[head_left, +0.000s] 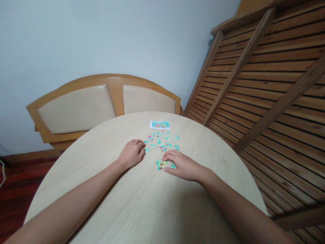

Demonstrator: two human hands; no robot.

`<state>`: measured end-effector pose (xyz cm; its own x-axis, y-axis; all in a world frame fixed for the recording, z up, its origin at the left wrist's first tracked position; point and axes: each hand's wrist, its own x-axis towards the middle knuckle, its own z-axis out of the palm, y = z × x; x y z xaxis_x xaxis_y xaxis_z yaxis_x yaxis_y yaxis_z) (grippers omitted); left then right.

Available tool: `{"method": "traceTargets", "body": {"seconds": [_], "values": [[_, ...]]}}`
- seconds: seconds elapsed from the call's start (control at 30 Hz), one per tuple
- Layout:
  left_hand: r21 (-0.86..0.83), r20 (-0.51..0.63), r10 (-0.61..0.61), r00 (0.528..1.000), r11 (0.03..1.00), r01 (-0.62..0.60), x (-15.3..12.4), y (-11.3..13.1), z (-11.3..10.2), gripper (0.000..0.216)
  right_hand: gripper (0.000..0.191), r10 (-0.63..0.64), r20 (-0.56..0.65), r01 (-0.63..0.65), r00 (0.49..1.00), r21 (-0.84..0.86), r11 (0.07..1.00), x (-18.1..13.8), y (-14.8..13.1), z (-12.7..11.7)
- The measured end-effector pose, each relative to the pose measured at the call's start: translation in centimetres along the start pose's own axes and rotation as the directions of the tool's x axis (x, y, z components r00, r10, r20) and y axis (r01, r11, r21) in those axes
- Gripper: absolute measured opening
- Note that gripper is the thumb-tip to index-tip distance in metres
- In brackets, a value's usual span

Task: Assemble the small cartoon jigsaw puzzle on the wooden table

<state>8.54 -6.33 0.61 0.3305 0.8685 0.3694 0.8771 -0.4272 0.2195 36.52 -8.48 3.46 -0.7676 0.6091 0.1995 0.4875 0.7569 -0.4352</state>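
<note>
Small turquoise and pink jigsaw pieces (162, 142) lie scattered on a round pale wooden table (142, 203). A joined cluster of pieces (161, 164) with a yellow figure sits near the scatter's front. My right hand (181, 165) rests palm down beside that cluster, fingers curled, fingertips touching it. My left hand (132, 153) lies to the left of the loose pieces, fingers curled under in a loose fist; what it holds, if anything, is hidden. A small printed reference picture (159, 125) lies at the table's far edge.
A wooden bench back (101, 98) with two cream padded panels stands behind the table against a pale wall. A slatted wooden frame (266, 84) leans at the right. Dark red floor (15, 189) shows at the left.
</note>
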Motion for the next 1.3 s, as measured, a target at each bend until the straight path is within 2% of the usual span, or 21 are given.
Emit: {"method": "traceTargets", "body": {"seconds": [0.47,0.63,0.9,1.13,1.3], "values": [[-0.006,-0.052,-0.061,0.997,0.998,0.061,0.2,-1.7,0.4,0.040,0.029,-0.019,0.000,0.019,1.000,0.004,1.000,-0.1,0.2,0.2],[-0.008,-0.020,-0.126,0.992,0.992,0.126,0.1,-1.7,0.2,0.038,0.030,-0.033,-0.011,0.033,0.999,0.009,0.999,-0.1,0.5,0.4],[-0.004,-0.010,0.003,1.000,1.000,-0.003,0.3,-2.0,0.3,0.034,0.030,-0.027,-0.018,0.027,0.999,0.013,1.000,-0.2,0.4,0.4],[0.114,0.085,0.055,0.995,0.991,-0.064,0.0,-1.0,-1.4,0.028,0.034,-0.032,-0.004,0.032,0.999,0.022,0.999,-0.3,0.4,0.1],[0.053,0.150,0.002,0.989,0.999,-0.010,-0.6,-0.4,-2.2,0.027,0.038,-0.041,0.021,0.040,0.999,0.035,0.999,-0.5,0.6,-0.1]]}}
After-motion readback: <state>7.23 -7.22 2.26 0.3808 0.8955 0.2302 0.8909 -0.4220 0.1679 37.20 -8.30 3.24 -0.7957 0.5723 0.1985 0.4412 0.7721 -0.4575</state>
